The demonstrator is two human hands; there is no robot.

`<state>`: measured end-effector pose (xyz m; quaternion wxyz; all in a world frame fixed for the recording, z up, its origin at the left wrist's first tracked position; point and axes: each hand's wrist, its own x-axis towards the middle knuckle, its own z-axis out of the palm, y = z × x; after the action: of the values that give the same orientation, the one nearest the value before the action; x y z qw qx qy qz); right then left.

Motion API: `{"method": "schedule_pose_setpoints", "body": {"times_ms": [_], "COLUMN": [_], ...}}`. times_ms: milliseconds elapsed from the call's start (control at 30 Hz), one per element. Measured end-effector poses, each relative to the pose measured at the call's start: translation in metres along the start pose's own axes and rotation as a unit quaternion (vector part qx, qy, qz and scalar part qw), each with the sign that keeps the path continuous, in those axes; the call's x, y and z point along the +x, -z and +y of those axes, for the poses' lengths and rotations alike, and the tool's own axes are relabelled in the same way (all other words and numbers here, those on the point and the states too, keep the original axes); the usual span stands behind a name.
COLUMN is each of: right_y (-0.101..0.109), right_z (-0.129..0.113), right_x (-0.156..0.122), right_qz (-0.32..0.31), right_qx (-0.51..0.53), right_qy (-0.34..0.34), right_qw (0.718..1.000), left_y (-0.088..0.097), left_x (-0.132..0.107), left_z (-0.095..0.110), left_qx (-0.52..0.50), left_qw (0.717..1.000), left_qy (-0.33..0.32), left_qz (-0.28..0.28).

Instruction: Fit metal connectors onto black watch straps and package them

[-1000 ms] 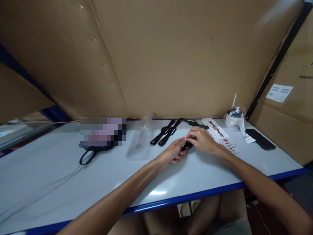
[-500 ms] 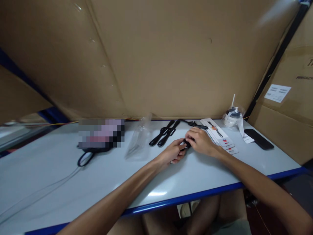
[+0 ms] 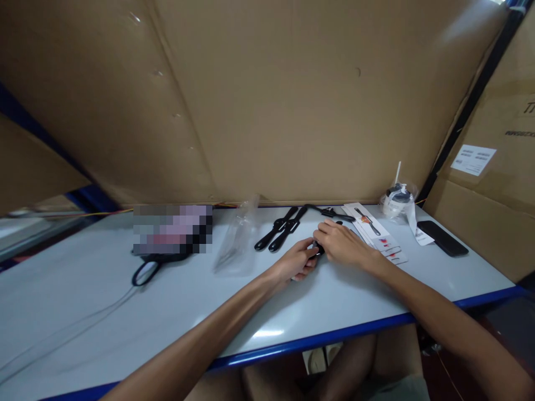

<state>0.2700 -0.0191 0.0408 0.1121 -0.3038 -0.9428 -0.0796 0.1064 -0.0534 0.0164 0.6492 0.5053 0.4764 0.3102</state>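
Both hands meet over the table around a black spokeshave (image 3: 320, 248), most of which is covered by fingers. My left hand (image 3: 301, 260) is closed around its near part, thumb on top. The fingers of my right hand (image 3: 334, 238) are bent over its middle from the far right side. Beyond my hands lie two more black spokeshaves (image 3: 287, 228), side by side at a slant. Another black spokeshave (image 3: 332, 213) rests behind my right hand. Just right of that hand is a fanned stack of printed cards (image 3: 368, 220) picturing such a tool.
A clear plastic bag (image 3: 237, 239) lies left of the spokeshaves. Farther left is a black bag with a loop strap (image 3: 146, 273), partly pixelated. At right stand a wrapped cup with a straw (image 3: 397, 201) and a black phone (image 3: 443, 238). Cardboard walls (image 3: 284, 100) enclose the table.
My right hand has shifted slightly left and down over the spokeshave, its fingers curling closer to my left thumb. My left hand stays nearly in place.
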Motion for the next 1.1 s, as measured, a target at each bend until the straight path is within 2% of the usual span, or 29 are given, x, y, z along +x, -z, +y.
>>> {"method": "schedule_pose_setpoints", "body": {"times_ms": [233, 567, 1100], "right_y": [-0.008, -0.016, -0.011], "right_z": [0.010, 0.018, 0.015], "right_x": [-0.001, 0.000, 0.000], "right_qz": [0.078, 0.114, 0.076], "right_qx": [0.134, 0.200, 0.180], "right_qy": [-0.019, -0.039, -0.034], "right_qw": [0.988, 0.972, 0.980], "left_y": [0.001, 0.003, -0.007], "left_x": [0.002, 0.002, 0.002], "left_z": [-0.002, 0.000, -0.004], "left_qx": [-0.015, -0.054, 0.032], "left_qw": [1.000, 0.999, 0.997], "left_qy": [0.002, 0.008, -0.002], "left_qz": [-0.010, -0.002, 0.069]}}
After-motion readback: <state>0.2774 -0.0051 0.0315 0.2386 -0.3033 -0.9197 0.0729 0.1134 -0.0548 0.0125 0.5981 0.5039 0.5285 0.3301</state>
